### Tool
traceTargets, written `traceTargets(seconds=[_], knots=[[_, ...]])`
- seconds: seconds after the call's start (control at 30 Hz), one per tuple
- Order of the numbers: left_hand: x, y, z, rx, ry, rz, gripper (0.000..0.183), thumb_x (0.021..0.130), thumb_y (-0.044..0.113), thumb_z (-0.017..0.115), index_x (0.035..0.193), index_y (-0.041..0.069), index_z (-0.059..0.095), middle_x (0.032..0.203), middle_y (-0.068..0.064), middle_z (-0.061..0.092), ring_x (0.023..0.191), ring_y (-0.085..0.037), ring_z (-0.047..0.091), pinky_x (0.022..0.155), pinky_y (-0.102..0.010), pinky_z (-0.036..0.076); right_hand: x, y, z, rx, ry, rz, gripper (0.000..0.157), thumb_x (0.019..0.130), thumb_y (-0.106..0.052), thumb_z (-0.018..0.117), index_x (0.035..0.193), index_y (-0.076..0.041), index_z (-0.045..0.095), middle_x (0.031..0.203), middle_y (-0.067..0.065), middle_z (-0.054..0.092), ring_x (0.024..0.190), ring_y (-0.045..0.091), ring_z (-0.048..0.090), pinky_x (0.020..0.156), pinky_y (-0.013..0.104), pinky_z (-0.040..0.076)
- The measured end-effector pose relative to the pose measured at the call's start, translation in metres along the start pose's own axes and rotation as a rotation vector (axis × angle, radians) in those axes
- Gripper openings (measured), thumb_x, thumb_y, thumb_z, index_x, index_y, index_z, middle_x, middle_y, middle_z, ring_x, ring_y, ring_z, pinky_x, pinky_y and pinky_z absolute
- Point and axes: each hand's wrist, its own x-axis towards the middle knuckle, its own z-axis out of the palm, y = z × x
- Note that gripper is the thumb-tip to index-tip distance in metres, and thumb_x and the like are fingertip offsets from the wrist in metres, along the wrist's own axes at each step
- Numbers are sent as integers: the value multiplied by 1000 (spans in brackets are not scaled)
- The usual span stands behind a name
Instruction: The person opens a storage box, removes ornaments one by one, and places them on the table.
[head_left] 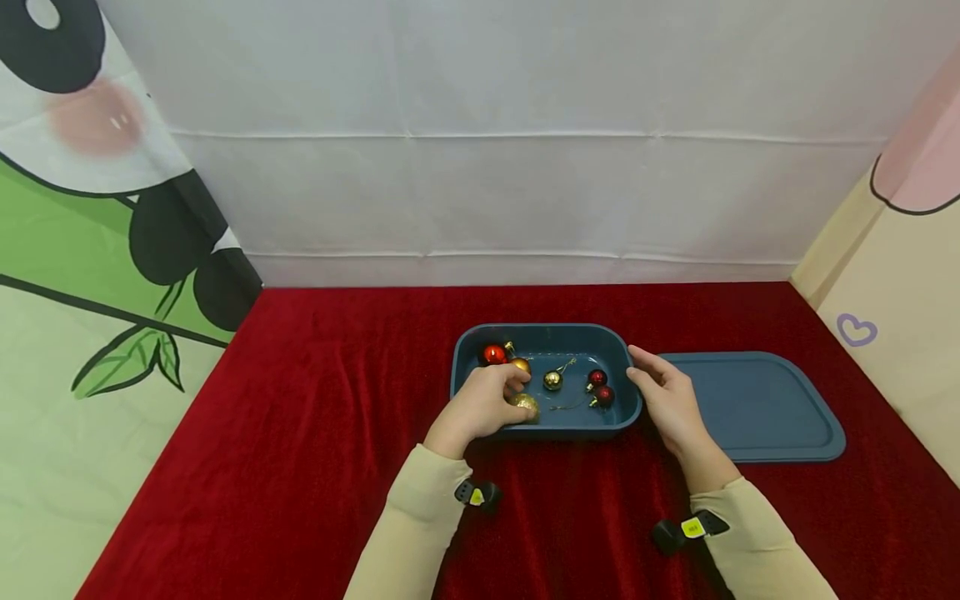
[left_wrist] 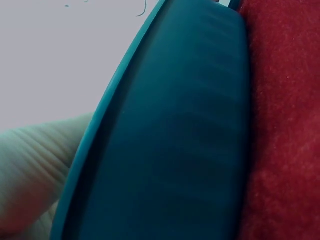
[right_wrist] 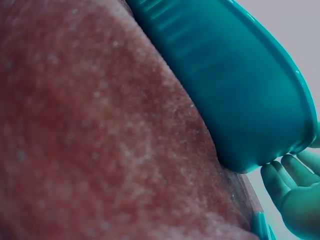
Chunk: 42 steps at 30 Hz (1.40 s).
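A blue plastic box (head_left: 577, 431), open at the top, holds several small Christmas baubles. Inside its left part, my left hand (head_left: 483, 402) pinches a glittery gold bauble (head_left: 527, 405) between thumb and fingers. Just beyond those fingers lie a red bauble (head_left: 494, 355) and another gold bauble (head_left: 521, 364). At the box's right end, my right hand (head_left: 670, 402) holds the rim, fingertips against the outer wall in the right wrist view. A small shiny gold bauble (head_left: 552, 381) sits mid-box, with two dark red baubles (head_left: 603, 396) to its right. The left wrist view hides the box's contents.
A flat blue lid (head_left: 757, 408) lies right of the box, partly behind my right hand. Dark red cloth (head_left: 337, 400) covers the table. A white wall sheet (head_left: 480, 192) rises behind it, with printed cloths at both sides.
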Motion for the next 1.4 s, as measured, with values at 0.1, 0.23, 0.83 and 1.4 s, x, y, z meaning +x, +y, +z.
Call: traceTargets(seconds=[0.1, 0.23, 0.83, 1.4], knots=[[-1, 1, 0, 9, 2, 1, 45, 78, 18, 77, 118, 5, 63, 106, -8, 68, 96, -19, 62, 85, -33, 50, 0, 0, 0, -2, -3, -6, 49, 97, -26, 51, 142, -8, 43, 142, 15, 46, 117, 5, 46, 84, 5, 42], [-1, 1, -1, -7, 20, 19, 44, 78, 15, 76, 119, 3, 63, 108, -10, 68, 99, -20, 62, 87, -34, 50, 1, 1, 0, -15, 2, -19, 49, 97, -25, 52, 142, -8, 43, 141, 14, 47, 119, 9, 47, 84, 5, 42], [-4, -6, -7, -48, 147, 76, 41, 80, 17, 74, 118, 5, 63, 112, -8, 66, 102, -22, 61, 87, -36, 51, -2, 0, 1, -3, -6, 9, 48, 97, -23, 52, 142, -9, 43, 142, 13, 47, 126, 19, 44, 84, 4, 40], [-11, -14, -16, -58, 271, 111, 40, 81, 16, 75, 117, 2, 64, 114, -10, 66, 99, -23, 62, 86, -38, 53, -1, 2, 0, 13, -3, -4, 48, 97, -24, 52, 142, -8, 43, 142, 15, 46, 126, 20, 44, 84, 5, 41]])
